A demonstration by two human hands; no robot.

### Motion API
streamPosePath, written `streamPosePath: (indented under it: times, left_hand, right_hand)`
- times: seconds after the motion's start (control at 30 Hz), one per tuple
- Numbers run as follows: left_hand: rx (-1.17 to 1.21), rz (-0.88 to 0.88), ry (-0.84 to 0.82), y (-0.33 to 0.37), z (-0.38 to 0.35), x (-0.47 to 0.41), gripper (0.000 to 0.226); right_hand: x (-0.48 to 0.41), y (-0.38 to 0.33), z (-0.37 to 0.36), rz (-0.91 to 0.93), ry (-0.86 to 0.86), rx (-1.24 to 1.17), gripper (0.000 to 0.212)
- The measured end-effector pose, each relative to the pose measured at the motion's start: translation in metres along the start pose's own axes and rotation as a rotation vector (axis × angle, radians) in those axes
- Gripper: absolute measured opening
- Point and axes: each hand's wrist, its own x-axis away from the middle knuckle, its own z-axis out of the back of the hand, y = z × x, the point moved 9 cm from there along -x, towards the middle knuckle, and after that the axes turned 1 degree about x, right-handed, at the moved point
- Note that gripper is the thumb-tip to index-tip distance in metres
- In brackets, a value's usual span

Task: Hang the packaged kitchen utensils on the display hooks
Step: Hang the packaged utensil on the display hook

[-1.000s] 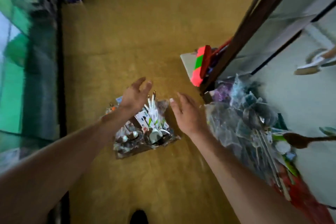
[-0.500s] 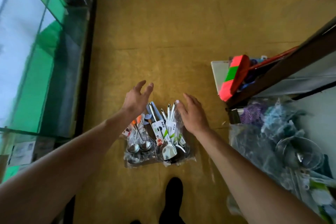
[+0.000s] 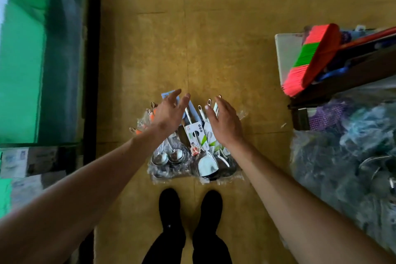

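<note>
Packaged kitchen utensils lie bundled in clear wrap on the floor just ahead of the person's shoes, while the left hand and right hand hover spread and empty above their handles, apparently poised to gather the bundle.

packaged utensils, piled flat on floor

Hands: left hand and right hand, fingers spread, empty, above the pile
Pile: packaged kitchen utensils on the yellow floor
Feet: black shoes just below the pile
Right: pink-and-green broom
</note>
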Motion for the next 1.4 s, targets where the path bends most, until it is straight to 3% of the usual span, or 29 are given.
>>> streamPosePath:
  times: [0.2, 0.33, 0.53, 0.63, 0.73, 0.87, 1.0, 1.13, 1.23, 1.4]
  left_hand:
    - [0.047, 0.041, -0.058, -0.049, -0.032, -0.015, 0.058]
    - [0.083, 0.069, -0.083, -0.064, -0.039, -0.025, 0.058]
    - [0.122, 0.107, -0.089, -0.094, -0.057, -0.055, 0.059]
    - [0.086, 0.132, -0.106, -0.137, -0.096, -0.071, 0.060]
    - [0.041, 0.179, -0.091, -0.178, -0.140, -0.089, 0.038]
    - [0.080, 0.298, -0.044, -0.213, -0.175, -0.103, 0.040]
    - [0.257, 0.441, 0.056, -0.230, -0.174, -0.103, 0.037]
    - [0.321, 0.514, 0.064, -0.234, -0.163, -0.097, 0.026]
    - [0.450, 0.466, -0.049, -0.213, -0.160, -0.090, 0.032]
    - [0.574, 0.373, -0.261, -0.144, -0.137, -0.067, 0.033]
  right_hand:
    - [-0.003, 0.034, -0.051, -0.047, -0.033, -0.019, 0.066]
    - [-0.007, 0.045, -0.071, -0.047, -0.066, -0.036, 0.056]
    - [-0.027, 0.061, -0.102, -0.079, -0.080, -0.051, 0.058]
    - [-0.030, 0.098, -0.140, -0.193, -0.099, -0.019, 0.057]
    - [-0.019, 0.142, -0.192, -0.352, -0.218, 0.026, 0.055]
    - [-0.013, 0.159, -0.215, -0.350, -0.097, 0.086, 0.050]
    - [-0.015, 0.166, -0.219, -0.473, -0.051, -0.025, 0.037]
    - [-0.015, 0.164, -0.210, -0.496, -0.024, -0.145, 0.015]
    - [-0.008, 0.163, -0.198, -0.578, -0.078, -0.378, 0.017]
    - [-0.004, 0.136, -0.138, -0.508, -0.119, -0.526, 0.012]
